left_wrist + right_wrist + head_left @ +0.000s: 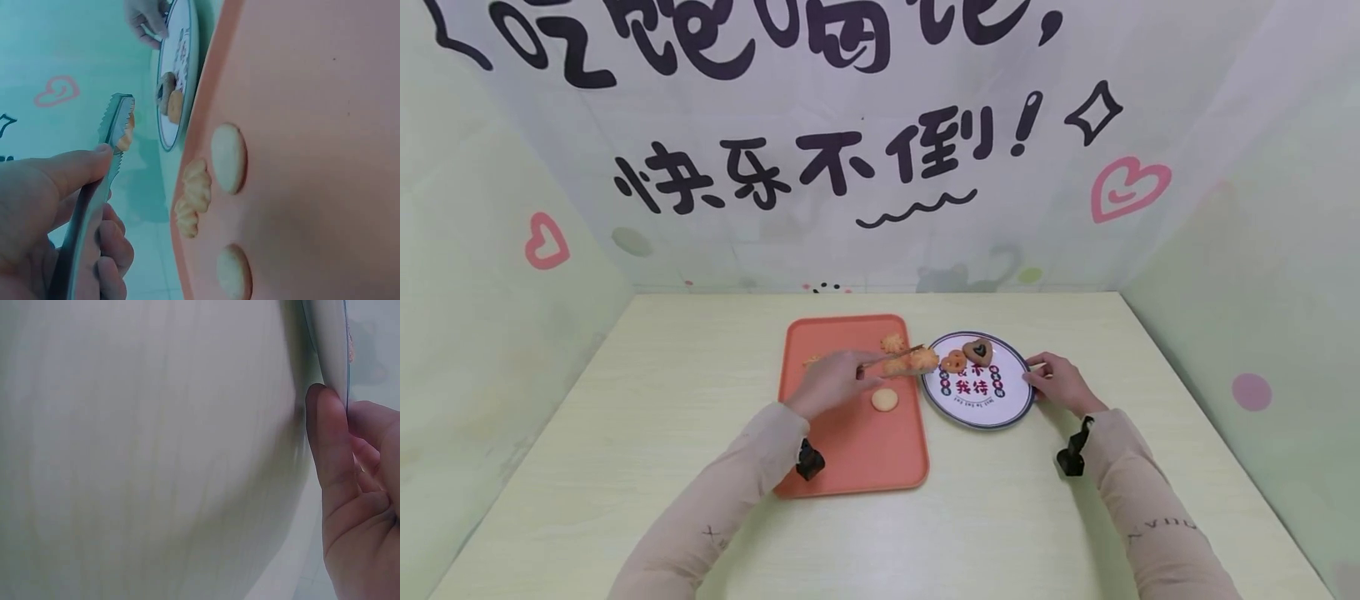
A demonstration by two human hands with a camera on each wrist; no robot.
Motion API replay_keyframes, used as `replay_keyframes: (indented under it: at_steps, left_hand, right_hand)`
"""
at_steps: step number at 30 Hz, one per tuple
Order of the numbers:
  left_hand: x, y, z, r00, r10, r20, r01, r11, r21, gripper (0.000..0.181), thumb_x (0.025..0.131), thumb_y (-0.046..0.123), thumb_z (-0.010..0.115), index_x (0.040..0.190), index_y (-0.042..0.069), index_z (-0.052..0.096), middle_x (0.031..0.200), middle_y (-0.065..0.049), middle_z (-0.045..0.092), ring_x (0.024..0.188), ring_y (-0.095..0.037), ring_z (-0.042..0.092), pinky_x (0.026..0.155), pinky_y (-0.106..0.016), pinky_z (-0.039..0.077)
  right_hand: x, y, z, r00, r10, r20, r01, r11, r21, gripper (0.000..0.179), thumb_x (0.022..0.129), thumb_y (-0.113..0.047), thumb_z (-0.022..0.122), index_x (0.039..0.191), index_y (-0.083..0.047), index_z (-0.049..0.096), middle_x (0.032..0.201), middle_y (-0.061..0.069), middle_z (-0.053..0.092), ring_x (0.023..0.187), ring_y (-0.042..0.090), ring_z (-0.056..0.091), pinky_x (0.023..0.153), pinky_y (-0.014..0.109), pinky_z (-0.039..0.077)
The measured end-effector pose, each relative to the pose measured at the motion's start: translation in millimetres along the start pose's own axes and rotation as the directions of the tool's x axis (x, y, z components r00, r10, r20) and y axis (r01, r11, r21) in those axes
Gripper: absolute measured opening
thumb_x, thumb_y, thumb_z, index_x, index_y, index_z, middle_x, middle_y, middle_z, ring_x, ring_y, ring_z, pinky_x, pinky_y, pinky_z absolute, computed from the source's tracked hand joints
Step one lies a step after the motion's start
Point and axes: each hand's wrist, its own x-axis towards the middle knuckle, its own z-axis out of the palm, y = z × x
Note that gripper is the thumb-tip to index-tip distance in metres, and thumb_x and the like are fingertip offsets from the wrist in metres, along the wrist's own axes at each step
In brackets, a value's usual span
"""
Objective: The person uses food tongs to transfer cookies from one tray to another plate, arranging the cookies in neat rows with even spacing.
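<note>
My left hand [831, 383] grips metal tongs [87, 231] above the orange tray [880, 454]. A golden cookie [924, 359] sits between the toothed tips, beside the left rim of the round plate [1017, 393]. On the tray lie a pale round cookie [884, 400], a ridged flower-shaped cookie [892, 342] and others, partly covered by the hand. The plate carries a brown heart-shaped cookie [978, 352] and a small pretzel-like cookie [953, 361]. At the plate's right edge my right hand [1060, 383] pinches the rim between thumb and fingers.
The pale wooden table [625, 467] runs around tray and plate. A printed cloth wall [850, 250] closes the back, with side walls left and right. Black wrist cameras sit on both sleeves, the left one [809, 460] overlapping the tray.
</note>
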Motion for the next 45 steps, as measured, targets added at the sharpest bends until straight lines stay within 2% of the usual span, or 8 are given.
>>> replay_keyframes:
  at_steps: [7,10,13,17,26,32,39,45]
  left_hand:
    - [10.7,10.6,15.5,1.0,0.022,0.022,-0.023,0.998,0.058,0.043,0.081,0.033,0.064,0.123,0.029,0.055,0.049,0.005,0.041,0.042,-0.01,0.036,0.039,-0.023,0.024]
    - [14.5,12.8,19.6,0.999,0.034,0.041,-0.038,0.995,0.093,0.042,0.082,0.032,0.063,0.123,0.028,0.054,0.055,0.004,0.048,0.042,-0.01,0.037,0.039,-0.022,0.026]
    - [17.3,15.9,21.0,0.998,0.044,0.046,-0.05,0.989,0.142,0.042,0.083,0.032,0.062,0.123,0.026,0.055,0.081,0.003,0.063,0.042,-0.008,0.04,0.038,-0.022,0.027]
    - [20.1,21.3,20.0,0.998,0.024,0.06,-0.034,0.983,0.178,0.04,0.082,0.031,0.062,0.121,0.024,0.057,0.112,0.002,0.06,0.044,-0.007,0.04,0.037,-0.022,0.026]
    - [24.5,30.6,18.3,0.991,-0.049,0.122,0.028,0.985,0.172,0.036,0.082,0.03,0.063,0.118,0.024,0.06,0.114,0.002,0.059,0.047,-0.009,0.037,0.04,-0.023,0.026]
    - [26.5,32.5,18.4,0.992,-0.048,0.119,0.025,0.982,0.187,0.035,0.082,0.03,0.062,0.117,0.023,0.061,0.118,0.003,0.057,0.063,-0.01,0.046,0.042,-0.025,0.027]
    - [27.8,34.1,18.7,0.989,-0.074,0.128,0.05,0.982,0.181,0.036,0.081,0.031,0.063,0.116,0.023,0.061,0.112,0.004,0.06,0.053,-0.011,0.043,0.042,-0.024,0.029]
    - [25.9,33.9,19.3,0.99,-0.061,0.126,0.038,0.984,0.175,0.036,0.081,0.032,0.064,0.115,0.022,0.062,0.114,0.004,0.059,0.07,-0.011,0.049,0.047,-0.024,0.034]
  right_hand:
    - [1.6,2.9,-0.3,1.0,0.008,0.002,-0.008,1.0,0.013,0.033,0.088,-0.011,0.054,0.115,0.006,0.046,0.083,0.013,0.055,0.062,0.015,0.054,0.058,0.026,0.046]
    - [1.3,3.3,0.1,1.0,0.001,-0.003,-0.001,1.0,0.023,0.033,0.088,-0.011,0.054,0.115,0.006,0.046,0.082,0.013,0.056,0.062,0.015,0.054,0.057,0.026,0.046]
    - [0.5,3.2,0.1,1.0,-0.013,-0.009,0.013,0.999,0.029,0.033,0.088,-0.01,0.055,0.114,0.007,0.047,0.082,0.014,0.056,0.061,0.015,0.055,0.057,0.026,0.047]
    - [0.1,3.0,0.3,1.0,-0.003,-0.01,0.004,1.0,0.023,0.032,0.088,-0.01,0.054,0.114,0.006,0.047,0.082,0.014,0.055,0.062,0.015,0.054,0.057,0.026,0.046]
    - [0.6,2.7,-0.6,1.0,-0.014,-0.018,0.014,1.0,0.014,0.03,0.088,-0.009,0.054,0.113,0.006,0.048,0.081,0.013,0.056,0.061,0.015,0.054,0.057,0.026,0.046]
    - [0.9,4.5,-0.7,0.998,-0.054,-0.027,0.054,0.999,-0.007,0.03,0.087,-0.008,0.055,0.112,0.008,0.049,0.079,0.013,0.058,0.059,0.014,0.055,0.055,0.026,0.044]
    - [1.8,4.4,-0.1,0.999,-0.033,-0.022,0.033,0.999,-0.002,0.031,0.087,-0.011,0.055,0.112,0.007,0.049,0.08,0.013,0.057,0.06,0.015,0.054,0.055,0.027,0.045]
    - [0.6,3.4,0.4,0.999,-0.03,-0.016,0.03,1.0,-0.001,0.031,0.088,-0.01,0.055,0.113,0.007,0.048,0.08,0.012,0.057,0.061,0.015,0.054,0.056,0.027,0.044]
